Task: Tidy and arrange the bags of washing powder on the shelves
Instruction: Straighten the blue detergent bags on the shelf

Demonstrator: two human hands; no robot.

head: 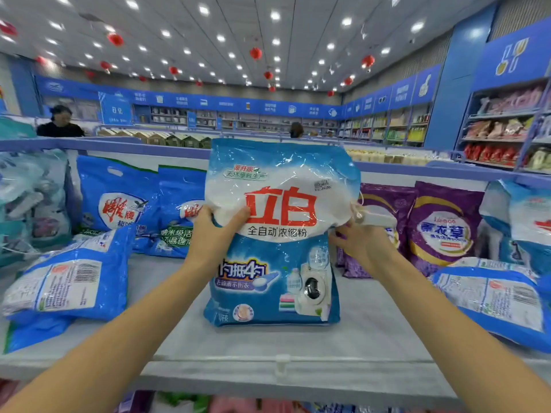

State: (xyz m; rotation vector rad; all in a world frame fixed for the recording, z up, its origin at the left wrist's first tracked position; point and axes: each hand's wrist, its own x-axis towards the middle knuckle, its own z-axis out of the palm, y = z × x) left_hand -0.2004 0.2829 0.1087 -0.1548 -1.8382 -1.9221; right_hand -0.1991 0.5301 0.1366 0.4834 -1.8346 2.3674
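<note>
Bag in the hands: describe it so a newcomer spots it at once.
On the grey shelf, look mid-way between the dark blue bags at back left and the purple bags at back right. The bag stands upright, gripped at its sides by the left hand and right hand. Unlike its neighbours it is light blue, with a broad white band bearing two big red characters.

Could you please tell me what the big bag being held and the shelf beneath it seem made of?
The held bag: glossy plastic film, judging by its wrinkles and light glare. The shelf: smooth matt grey surface, possibly painted metal or laminate; I cannot tell which.
</note>
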